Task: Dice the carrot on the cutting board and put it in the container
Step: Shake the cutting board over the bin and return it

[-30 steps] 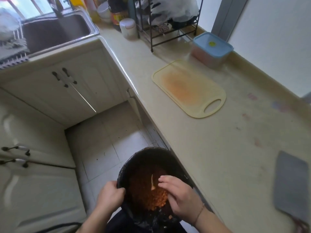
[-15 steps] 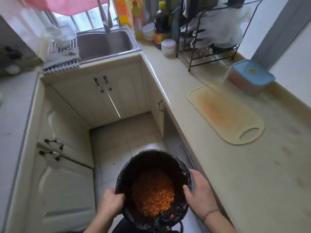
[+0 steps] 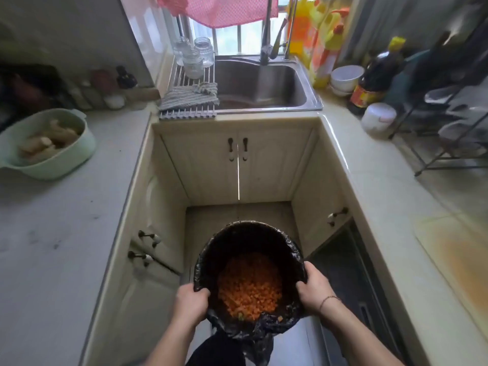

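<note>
A round bin lined with a black bag is held low in front of me, above the floor between the counters. Orange diced carrot lies heaped in its bottom. My left hand grips the bin's left rim, fingers curled over the bag. My right hand grips the right rim the same way. The yellow cutting board, stained orange and bare, shows at the right edge on the counter. The blue-lidded container and the knife are out of view.
A steel sink with tap sits ahead under the window. A green bowl of pale food stands on the left counter. Bottles, white bowls and a black wire rack crowd the right counter. Cabinet doors surround the floor space.
My right hand left the inside of the bin and took hold of its right rim. My view swung left, from the right counter toward the sink; the blue-lidded container dropped out of sight.
</note>
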### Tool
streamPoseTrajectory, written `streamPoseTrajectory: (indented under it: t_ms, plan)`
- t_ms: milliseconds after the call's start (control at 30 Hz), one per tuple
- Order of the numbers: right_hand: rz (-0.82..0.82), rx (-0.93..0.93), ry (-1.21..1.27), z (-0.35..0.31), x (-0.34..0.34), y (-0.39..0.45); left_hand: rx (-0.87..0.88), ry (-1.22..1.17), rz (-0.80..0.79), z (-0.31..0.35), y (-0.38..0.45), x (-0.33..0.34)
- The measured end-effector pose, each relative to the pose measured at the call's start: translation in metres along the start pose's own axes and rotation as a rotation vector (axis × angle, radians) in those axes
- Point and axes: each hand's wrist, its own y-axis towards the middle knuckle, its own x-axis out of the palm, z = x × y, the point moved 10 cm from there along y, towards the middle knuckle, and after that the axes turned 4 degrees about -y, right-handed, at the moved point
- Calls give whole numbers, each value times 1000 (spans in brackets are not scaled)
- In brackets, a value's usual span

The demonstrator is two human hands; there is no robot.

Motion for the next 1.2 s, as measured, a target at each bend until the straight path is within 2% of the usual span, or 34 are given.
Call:
streamPoseTrajectory:
  t_ms: [100,267,400,500,767,900,1033,1200]
  plan:
    - [7,6,16,-45,8,39,-5,-33,-1,25,53,-10]
    - [62,59,109,-85,34,110,63,-31,85,75,127,-9]
    - [44,72,121,-104,64,172,66,63,161,87,173,4]
    - [38,97,114,-104,89,226,120,168,141,87,208,27]
    - [-19,140,206,-74,180,382,170,335,67,43,329,93]
    - [-45,163,236,-58,228,446,175,477,-27,13,390,131]
    - [-63,172,288,-39,267,494,163,528,-154,-23,447,163]
    - [-88,197,317,-23,297,524,128,567,-183,-54,481,174]
